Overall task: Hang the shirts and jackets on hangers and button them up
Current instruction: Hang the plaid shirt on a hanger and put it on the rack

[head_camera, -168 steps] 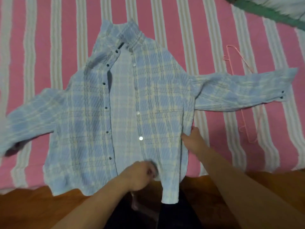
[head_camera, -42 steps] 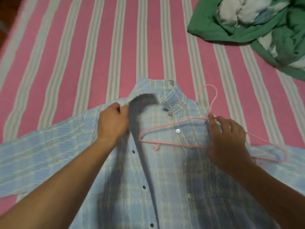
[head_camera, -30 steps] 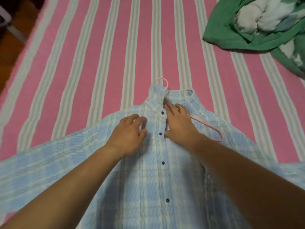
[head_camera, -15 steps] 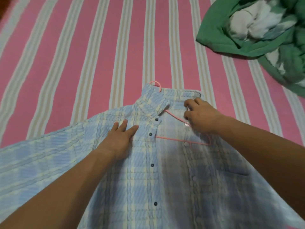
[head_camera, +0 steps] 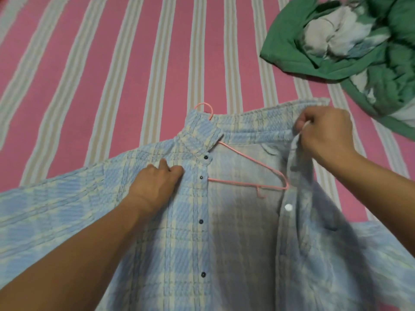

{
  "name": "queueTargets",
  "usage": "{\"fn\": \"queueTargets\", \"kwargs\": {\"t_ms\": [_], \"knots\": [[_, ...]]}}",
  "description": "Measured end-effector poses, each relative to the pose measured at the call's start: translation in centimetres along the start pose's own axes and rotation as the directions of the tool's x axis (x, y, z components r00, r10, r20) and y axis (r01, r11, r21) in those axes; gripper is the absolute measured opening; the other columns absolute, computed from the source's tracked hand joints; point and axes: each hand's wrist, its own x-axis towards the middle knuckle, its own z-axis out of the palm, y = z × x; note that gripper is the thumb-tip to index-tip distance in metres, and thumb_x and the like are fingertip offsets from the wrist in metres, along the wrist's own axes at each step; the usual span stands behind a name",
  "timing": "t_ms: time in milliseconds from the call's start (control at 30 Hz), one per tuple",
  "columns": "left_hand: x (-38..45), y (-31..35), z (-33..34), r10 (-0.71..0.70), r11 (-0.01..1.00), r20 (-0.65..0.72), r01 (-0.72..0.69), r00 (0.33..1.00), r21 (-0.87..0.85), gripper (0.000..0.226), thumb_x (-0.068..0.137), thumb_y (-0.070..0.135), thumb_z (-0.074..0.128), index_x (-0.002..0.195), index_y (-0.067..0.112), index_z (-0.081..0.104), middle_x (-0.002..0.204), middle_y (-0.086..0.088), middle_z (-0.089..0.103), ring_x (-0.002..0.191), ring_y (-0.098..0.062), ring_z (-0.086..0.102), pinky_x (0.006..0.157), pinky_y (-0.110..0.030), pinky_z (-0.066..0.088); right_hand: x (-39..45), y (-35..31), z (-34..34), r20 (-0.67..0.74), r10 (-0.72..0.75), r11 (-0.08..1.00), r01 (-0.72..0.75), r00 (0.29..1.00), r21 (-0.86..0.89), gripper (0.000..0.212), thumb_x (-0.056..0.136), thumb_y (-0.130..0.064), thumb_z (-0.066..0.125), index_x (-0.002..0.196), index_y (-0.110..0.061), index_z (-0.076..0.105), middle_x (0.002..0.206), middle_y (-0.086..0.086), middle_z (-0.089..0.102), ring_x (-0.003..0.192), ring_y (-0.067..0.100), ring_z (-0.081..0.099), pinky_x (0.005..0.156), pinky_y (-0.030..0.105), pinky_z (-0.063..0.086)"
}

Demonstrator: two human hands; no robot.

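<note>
The plaid shirt (head_camera: pixel 179 221) lies open on the striped bed (head_camera: pixel 112 63), pink hanger (head_camera: pixel 249 173) half inside, its bare end at three o'clock. The right hand (head_camera: pixel 325 135) pinches the lifted front panel while the left hand (head_camera: pixel 155 185) lies on the other side, fingers loosely bent; that panel should be drawn over the exposed hanger arm before buttoning.

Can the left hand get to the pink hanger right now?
Probably yes. The left hand rests on the shirt beside the open front, and the right hand holds the other side lifted, so the pink hanger lies uncovered close by, with nothing between.
</note>
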Motion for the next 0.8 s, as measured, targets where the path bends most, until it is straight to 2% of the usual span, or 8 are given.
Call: {"fn": "queueTargets", "kwargs": {"t_ms": [133,233,300,433,500,567,700,800], "knots": [[0.4,0.2,-1.2,0.004,0.997,0.036,-0.007,0.999,0.075,0.036,0.096,0.007,0.053,0.128,0.018,0.041,0.106,-0.010,0.057,0.063,-0.025,0.055,0.051,-0.035,0.041,1.1,-0.7,-1.0,0.138,-0.107,0.994,0.105,0.985,0.027,0.027,0.072,0.003,0.045,0.061,-0.016,0.062,0.068,0.008,0.066,0.064,0.025,0.057,0.065,0.033,0.052],[0.4,1.4,-1.9,-0.053,0.994,0.065,0.046,0.997,0.096,0.035,0.095,0.002,0.048,0.128,0.013,0.043,0.108,-0.011,0.057,0.054,-0.021,0.043,0.045,-0.032,0.030,1.8,-1.4,-1.4,0.275,0.131,0.932,-0.213,0.952,0.295,0.038,0.070,0.020,0.035,0.063,-0.007,0.062,0.069,0.012,0.063,0.048,0.010,0.054,0.043,0.017,0.042],[0.8,2.2,-2.0,-0.075,0.989,0.036,0.070,0.997,0.132,0.036,0.097,0.004,0.045,0.133,0.009,0.042,0.122,-0.018,0.059,0.066,-0.025,0.061,0.054,-0.033,0.045,2.1,-3.0,0.0,0.255,0.194,0.851,-0.292,0.947,0.436,0.039,0.068,0.019,0.035,0.066,-0.007,0.064,0.065,0.009,0.060,0.039,0.002,0.049,0.039,0.013,0.037],[1.7,3.4,-2.1,-0.160,0.972,-0.019,0.161,0.987,0.170,0.041,0.098,0.015,0.041,0.138,0.005,0.039,0.134,-0.023,0.051,0.089,-0.036,0.068,0.074,-0.044,0.057,0.2,-5.3,6.1,0.382,0.142,0.731,-0.357,0.913,0.582,0.046,0.082,0.017,0.043,0.107,-0.011,0.070,0.113,0.012,0.067,0.080,0.018,0.067,0.062,0.026,0.054],[1.6,3.5,-2.2,-0.207,0.972,-0.067,0.213,0.976,0.103,0.034,0.099,0.023,0.040,0.131,0.011,0.046,0.122,-0.013,0.051,0.097,-0.032,0.059,0.080,-0.045,0.052,-2.3,-5.1,8.3,0.619,-0.053,0.796,-0.341,0.784,0.499,0.073,0.095,0.007,0.048,0.155,-0.030,0.029,0.159,0.007,0.034,0.130,0.027,0.054,0.086,0.033,0.058],[1.4,3.2,-1.6,-0.238,0.971,-0.118,0.237,0.964,-0.027,0.027,0.099,0.021,0.042,0.124,0.014,0.048,0.117,-0.009,0.050,0.103,-0.028,0.052,0.084,-0.042,0.047,-4.9,-4.2,9.4,0.632,-0.153,0.888,-0.175,0.759,0.425,0.088,0.096,0.003,0.049,0.159,-0.038,0.004,0.168,-0.004,0.012,0.151,0.019,0.023,0.113,0.039,0.042],[0.9,2.8,0.9,-0.223,0.920,-0.132,0.163,0.966,-0.356,0.021,0.105,0.026,0.039,0.120,0.014,0.049,0.114,-0.007,0.051,0.095,-0.025,0.048,0.074,-0.037,0.042,-6.5,-0.3,10.4,0.282,-0.042,0.980,-0.016,0.959,0.199,0.065,0.093,0.003,0.050,0.153,-0.020,0.036,0.153,0.004,0.038,0.141,0.024,0.033,0.114,0.035,0.029],[0.0,3.1,1.7,-0.193,0.900,-0.137,0.120,0.972,-0.418,0.033,0.105,0.036,0.038,0.129,0.018,0.050,0.121,-0.005,0.049,0.104,-0.026,0.046,0.084,-0.040,0.042,-4.5,2.7,10.9,0.331,0.120,0.993,-0.109,0.936,-0.050,0.051,0.099,-0.025,0.056,0.147,-0.014,0.042,0.140,0.013,0.050,0.127,0.035,0.042,0.105,0.045,0.039]]}}
